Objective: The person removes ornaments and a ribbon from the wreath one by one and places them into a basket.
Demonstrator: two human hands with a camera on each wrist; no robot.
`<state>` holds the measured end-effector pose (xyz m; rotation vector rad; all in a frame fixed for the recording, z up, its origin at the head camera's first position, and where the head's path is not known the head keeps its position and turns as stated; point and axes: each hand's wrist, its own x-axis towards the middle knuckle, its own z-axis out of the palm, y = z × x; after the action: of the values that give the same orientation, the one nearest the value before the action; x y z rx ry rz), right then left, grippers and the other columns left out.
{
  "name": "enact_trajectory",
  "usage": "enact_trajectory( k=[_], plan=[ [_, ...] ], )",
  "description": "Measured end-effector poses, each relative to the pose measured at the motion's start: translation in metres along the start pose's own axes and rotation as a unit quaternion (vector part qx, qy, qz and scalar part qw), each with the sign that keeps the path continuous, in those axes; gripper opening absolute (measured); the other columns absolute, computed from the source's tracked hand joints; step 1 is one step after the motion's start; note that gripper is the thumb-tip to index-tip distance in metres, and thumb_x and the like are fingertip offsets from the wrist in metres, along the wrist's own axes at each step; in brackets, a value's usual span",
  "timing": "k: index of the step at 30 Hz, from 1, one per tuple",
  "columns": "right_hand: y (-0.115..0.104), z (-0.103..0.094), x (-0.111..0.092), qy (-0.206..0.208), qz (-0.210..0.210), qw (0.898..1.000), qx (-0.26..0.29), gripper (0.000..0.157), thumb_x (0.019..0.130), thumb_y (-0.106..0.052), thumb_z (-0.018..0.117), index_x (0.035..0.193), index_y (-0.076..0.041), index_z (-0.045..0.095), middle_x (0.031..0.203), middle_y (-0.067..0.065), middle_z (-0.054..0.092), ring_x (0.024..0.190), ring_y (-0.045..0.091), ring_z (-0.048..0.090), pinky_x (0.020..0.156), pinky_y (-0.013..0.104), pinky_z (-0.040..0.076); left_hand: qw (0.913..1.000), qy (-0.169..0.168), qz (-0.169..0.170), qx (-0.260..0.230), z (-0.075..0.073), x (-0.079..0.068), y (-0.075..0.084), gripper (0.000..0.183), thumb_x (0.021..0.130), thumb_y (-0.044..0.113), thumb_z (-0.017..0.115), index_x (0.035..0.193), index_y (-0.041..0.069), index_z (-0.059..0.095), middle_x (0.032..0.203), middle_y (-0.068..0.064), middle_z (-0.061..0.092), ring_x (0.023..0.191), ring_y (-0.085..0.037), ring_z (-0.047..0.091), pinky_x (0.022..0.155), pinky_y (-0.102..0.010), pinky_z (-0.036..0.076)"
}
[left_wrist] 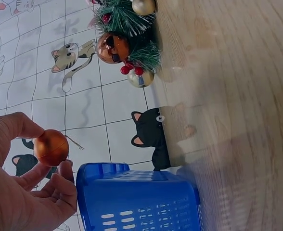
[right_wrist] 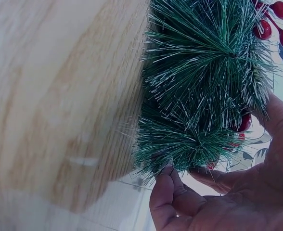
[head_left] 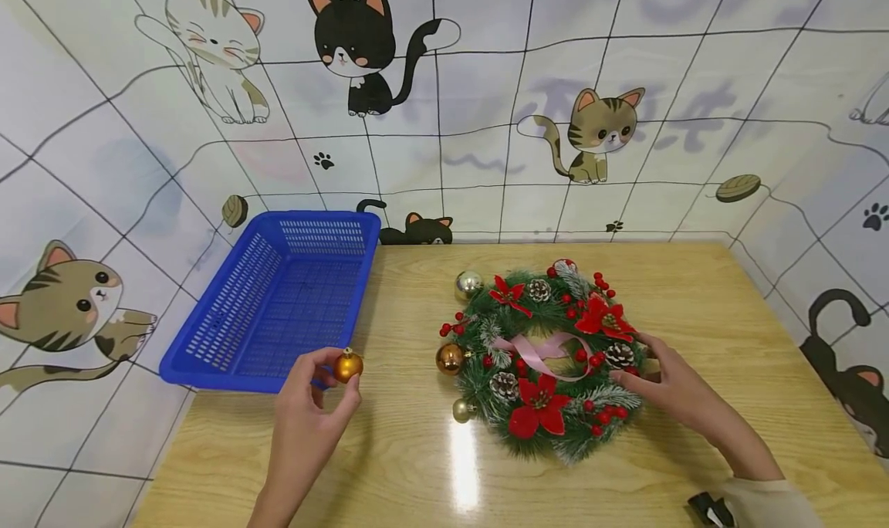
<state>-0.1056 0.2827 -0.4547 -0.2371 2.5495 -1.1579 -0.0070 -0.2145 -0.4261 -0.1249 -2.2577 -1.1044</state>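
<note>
Between thumb and fingers, my left hand pinches a small orange-gold Christmas bauble near the basket's front right corner. A thin string hangs from that bauble in the left wrist view. A green Christmas wreath with red flowers, berries, pinecones and a pink ribbon lies on the table. My right hand grips its right edge, thumb on top; in the right wrist view, fingertips reach under the needles. Along the wreath's left side sit a silvery bauble, a copper bauble and a small pale-gold bauble.
A blue plastic basket with slotted walls stands at the table's left, close to the wall. Behind the wooden table rises a wall covering printed with cats. A black object is at the right sleeve.
</note>
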Motion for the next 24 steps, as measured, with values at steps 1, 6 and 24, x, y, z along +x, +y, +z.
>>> enact_trajectory(
  k=[1,6,24],
  plan=[
    [0.0,0.0,0.0,-0.001,-0.001,1.0,0.0,0.095,0.108,-0.038,0.07,0.167,0.012,0.014,0.162,0.047,0.024,0.127,0.064,0.056,0.086,0.06,0.06,1.0,0.002,-0.002,0.0,-0.001,0.0,0.0,0.039,0.082,-0.009,0.084,0.117,0.0,0.069,0.1,-0.002,0.067,0.081,-0.02,0.058,0.062,-0.021,0.041],
    [0.0,-0.001,0.001,-0.002,-0.001,1.0,-0.002,0.097,0.107,-0.039,0.071,0.167,0.011,0.015,0.162,0.047,0.025,0.127,0.064,0.056,0.085,0.059,0.06,1.0,0.004,-0.006,-0.001,-0.003,0.002,0.0,0.038,0.083,-0.008,0.084,0.117,0.0,0.069,0.099,-0.002,0.067,0.081,-0.021,0.058,0.062,-0.022,0.041],
    [0.001,-0.003,0.002,-0.005,-0.009,1.0,-0.005,0.093,0.108,-0.034,0.07,0.166,0.012,0.015,0.161,0.047,0.025,0.125,0.063,0.058,0.085,0.057,0.06,0.9995,0.029,0.002,0.014,-0.011,0.006,-0.01,0.038,0.082,-0.007,0.085,0.116,-0.002,0.07,0.1,-0.005,0.068,0.081,-0.021,0.057,0.062,-0.02,0.04]
  ],
)
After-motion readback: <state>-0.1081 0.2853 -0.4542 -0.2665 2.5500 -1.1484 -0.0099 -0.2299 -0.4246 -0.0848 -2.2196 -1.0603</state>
